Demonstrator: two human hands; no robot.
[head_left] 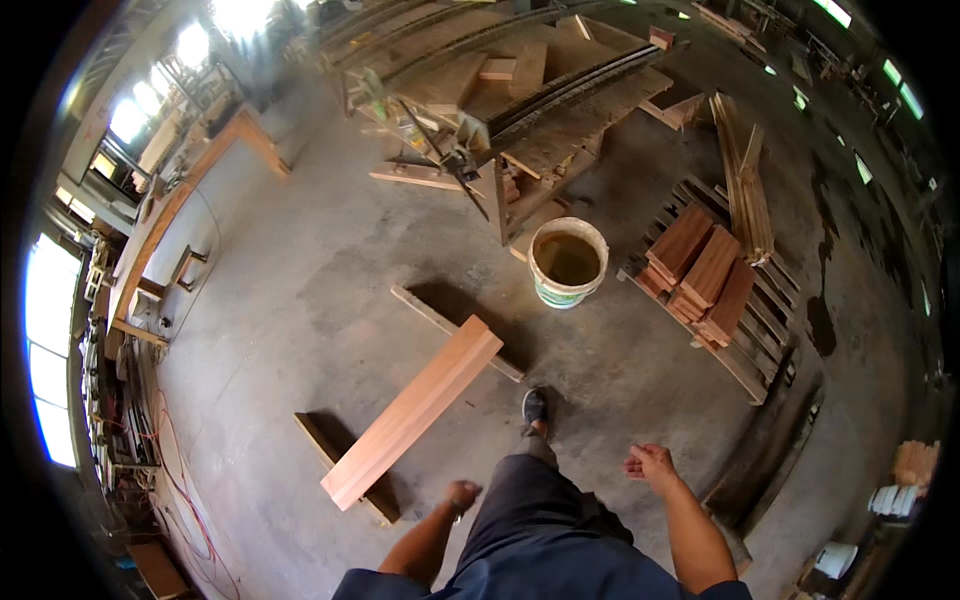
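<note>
My left hand (463, 494) hangs beside my left thigh, to the right of the board's near end and apart from it. Its fingers are turned out of sight. On the other side, my right hand (650, 465) is held out over the floor with loose, parted fingers and nothing in them. A long reddish-brown wooden board (415, 412) lies slantwise across two timber supports. One support (440, 322) is under its far end, the other (330, 458) under its near end. One shoe (535, 404) of mine is forward, just right of the board.
A white bucket (580, 292) of murky liquid stands ahead. To its right, several planks (712, 262) are stacked on a wooden pallet (735, 372). A large cluttered workbench (560, 140) fills the far side. Along the left wall runs another bench (150, 235), with red hoses (190, 500) on the floor.
</note>
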